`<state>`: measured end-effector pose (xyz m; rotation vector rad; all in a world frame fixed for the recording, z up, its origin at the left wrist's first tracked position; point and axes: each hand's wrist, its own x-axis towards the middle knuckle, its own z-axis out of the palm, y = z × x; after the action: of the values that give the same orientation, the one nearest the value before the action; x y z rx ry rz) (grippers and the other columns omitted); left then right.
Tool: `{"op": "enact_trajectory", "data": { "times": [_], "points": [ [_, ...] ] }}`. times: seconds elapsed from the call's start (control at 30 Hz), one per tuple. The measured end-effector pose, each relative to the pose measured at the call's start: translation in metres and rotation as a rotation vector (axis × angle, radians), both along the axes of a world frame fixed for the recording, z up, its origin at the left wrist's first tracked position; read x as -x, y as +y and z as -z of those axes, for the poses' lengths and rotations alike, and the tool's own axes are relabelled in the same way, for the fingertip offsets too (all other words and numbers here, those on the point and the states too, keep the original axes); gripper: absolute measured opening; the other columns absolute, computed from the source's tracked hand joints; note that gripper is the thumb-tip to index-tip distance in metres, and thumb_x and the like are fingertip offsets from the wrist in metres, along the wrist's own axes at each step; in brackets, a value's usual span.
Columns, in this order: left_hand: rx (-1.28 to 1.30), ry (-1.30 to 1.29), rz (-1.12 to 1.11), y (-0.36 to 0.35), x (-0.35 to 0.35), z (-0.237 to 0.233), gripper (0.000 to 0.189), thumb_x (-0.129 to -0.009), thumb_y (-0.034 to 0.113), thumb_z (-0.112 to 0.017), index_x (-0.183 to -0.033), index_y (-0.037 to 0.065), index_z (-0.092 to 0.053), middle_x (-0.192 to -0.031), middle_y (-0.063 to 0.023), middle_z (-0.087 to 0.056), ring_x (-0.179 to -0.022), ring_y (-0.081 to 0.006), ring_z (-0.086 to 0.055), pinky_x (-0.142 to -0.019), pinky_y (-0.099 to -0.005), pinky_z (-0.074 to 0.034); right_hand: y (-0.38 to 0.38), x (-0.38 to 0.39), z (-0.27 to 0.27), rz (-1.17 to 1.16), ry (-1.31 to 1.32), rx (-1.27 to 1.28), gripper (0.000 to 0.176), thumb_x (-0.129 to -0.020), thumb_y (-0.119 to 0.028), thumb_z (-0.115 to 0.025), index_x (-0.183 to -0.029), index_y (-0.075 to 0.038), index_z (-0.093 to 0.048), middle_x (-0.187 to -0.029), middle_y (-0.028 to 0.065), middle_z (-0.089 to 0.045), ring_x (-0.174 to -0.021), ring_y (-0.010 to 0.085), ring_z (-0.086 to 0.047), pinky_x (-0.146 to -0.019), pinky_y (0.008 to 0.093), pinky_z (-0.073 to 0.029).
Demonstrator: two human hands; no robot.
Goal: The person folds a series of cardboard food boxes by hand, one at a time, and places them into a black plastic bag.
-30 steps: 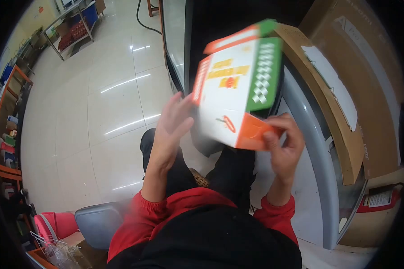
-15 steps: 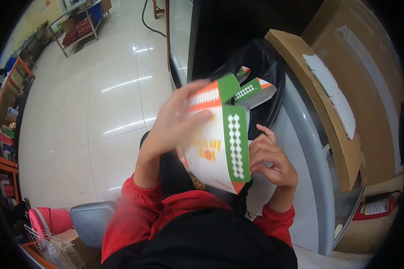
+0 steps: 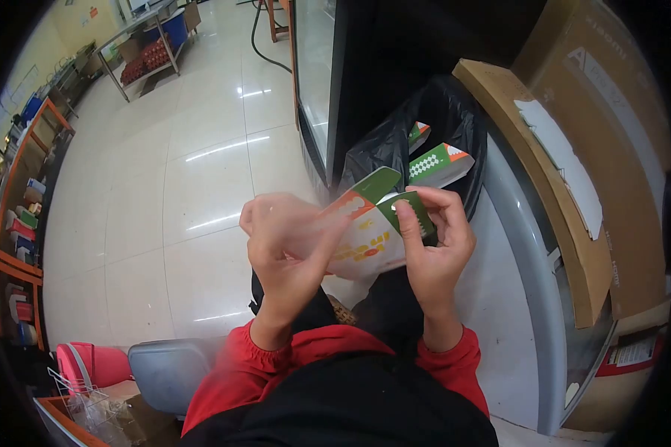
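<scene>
A printed paper food box (image 3: 369, 242), white with orange and green bands and yellow lettering, is held above my lap between both hands. Its green flaps stand out at the top and right. My right hand (image 3: 441, 242) pinches the dark green flap, thumb on the near face. My left hand (image 3: 279, 242), blurred by motion, grips the left side with its thumb across the front; its other fingers are partly hidden. Just beyond, a similar green and white box (image 3: 441, 165) and a smaller-looking one (image 3: 419, 135) lie in a black plastic bag (image 3: 376, 145).
Brown cardboard (image 3: 574, 246) leans at the right behind a curved grey edge (image 3: 525, 272). A grey stool (image 3: 170, 372) and a pink bag (image 3: 97, 365) are at lower left. Orange-framed shelves (image 3: 26, 216) line the left side, and a metal table (image 3: 138, 30) stands farther back.
The box has tilted and turned, its green side folding over. My right hand moved up from the box's lower right side to its flap. My left hand shifted lower.
</scene>
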<state>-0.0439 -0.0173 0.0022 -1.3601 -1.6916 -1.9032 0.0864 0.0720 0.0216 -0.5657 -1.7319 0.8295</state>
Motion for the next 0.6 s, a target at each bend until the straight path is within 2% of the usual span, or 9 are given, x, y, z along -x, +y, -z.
{"op": "enact_trajectory", "data": {
  "times": [0.1, 0.17, 0.23, 0.33, 0.37, 0.43, 0.5, 0.6],
  "points": [
    [0.058, 0.183, -0.089, -0.007, -0.003, -0.004, 0.016, -0.072, 0.0, -0.071, -0.08, 0.002, -0.057, -0.08, -0.0039, -0.054, -0.077, -0.012, -0.048, -0.069, -0.0226, -0.039, 0.004, 0.001, 0.009, 0.052, 0.035, -0.196, 0.021, -0.074, 0.004, -0.066, -0.094, -0.001, -0.06, -0.089, 0.0104, -0.063, -0.084, 0.0199, -0.062, -0.073, 0.0279, -0.048],
    [-0.006, -0.1, 0.008, -0.001, -0.003, -0.001, 0.01, -0.077, 0.002, -0.067, -0.08, 0.0, -0.058, -0.08, -0.0034, -0.054, -0.072, -0.0095, -0.048, -0.064, -0.02, -0.038, 0.001, -0.001, 0.01, 0.083, 0.001, -0.408, 0.022, -0.074, 0.003, -0.066, -0.095, -0.002, -0.059, -0.094, 0.0109, -0.063, -0.088, 0.0226, -0.062, -0.077, 0.0314, -0.048],
    [-0.041, -0.227, 0.065, 0.005, 0.004, 0.005, 0.007, -0.084, 0.005, -0.06, -0.082, -0.001, -0.059, -0.079, -0.003, -0.054, -0.064, -0.0067, -0.046, -0.057, -0.0179, -0.035, -0.007, -0.001, 0.007, 0.12, -0.086, -0.673, 0.024, -0.074, 0.0, -0.065, -0.096, -0.004, -0.056, -0.098, 0.0113, -0.062, -0.093, 0.025, -0.061, -0.084, 0.037, -0.048],
    [-0.051, -0.4, 0.211, 0.0, 0.009, 0.008, 0.006, -0.084, 0.004, -0.06, -0.081, -0.001, -0.06, -0.075, -0.0026, -0.053, -0.064, -0.0066, -0.046, -0.056, -0.0188, -0.035, -0.006, 0.0, 0.006, 0.019, -0.156, -1.027, 0.026, -0.075, -0.005, -0.064, -0.098, -0.007, -0.051, -0.103, 0.0105, -0.061, -0.098, 0.0249, -0.059, -0.094, 0.0455, -0.041],
    [-0.033, -0.443, 0.227, -0.002, 0.009, 0.007, 0.004, -0.08, 0.005, -0.062, -0.08, 0.001, -0.062, -0.073, -0.0028, -0.055, -0.064, -0.0086, -0.047, -0.06, -0.0219, -0.035, -0.004, 0.003, 0.005, -0.048, -0.161, -1.028, 0.025, -0.078, -0.008, -0.062, -0.098, -0.008, -0.047, -0.102, 0.0094, -0.062, -0.097, 0.0249, -0.06, -0.098, 0.0482, -0.036],
    [0.001, -0.53, 0.263, -0.005, 0.01, 0.001, 0.005, -0.073, 0.006, -0.067, -0.078, 0.005, -0.066, -0.07, -0.0031, -0.059, -0.065, -0.0126, -0.048, -0.068, -0.0282, -0.035, 0.0, -0.001, 0.003, -0.156, -0.177, -0.92, 0.024, -0.079, -0.009, -0.062, -0.098, -0.008, -0.048, -0.101, 0.0087, -0.062, -0.096, 0.0244, -0.06, -0.098, 0.0471, -0.036],
    [0.051, -0.452, 0.306, -0.009, 0.008, -0.004, 0.005, -0.071, 0.008, -0.068, -0.075, 0.006, -0.067, -0.067, -0.0019, -0.059, -0.064, -0.0123, -0.047, -0.068, -0.0284, -0.033, -0.001, -0.004, 0.001, -0.236, -0.189, -0.781, 0.024, -0.079, -0.008, -0.063, -0.099, -0.008, -0.05, -0.099, 0.0089, -0.063, -0.095, 0.0239, -0.061, -0.097, 0.0452, -0.037],
    [0.143, -0.241, 0.315, -0.011, 0.007, -0.009, 0.006, -0.067, 0.012, -0.07, -0.072, 0.009, -0.069, -0.063, 0.0002, -0.059, -0.062, -0.0121, -0.045, -0.068, -0.0285, -0.03, -0.003, -0.004, 0.001, -0.174, -0.165, -0.677, 0.025, -0.077, -0.004, -0.064, -0.099, -0.008, -0.05, -0.096, 0.0092, -0.063, -0.093, 0.0232, -0.061, -0.096, 0.0451, -0.038]
  ]
}}
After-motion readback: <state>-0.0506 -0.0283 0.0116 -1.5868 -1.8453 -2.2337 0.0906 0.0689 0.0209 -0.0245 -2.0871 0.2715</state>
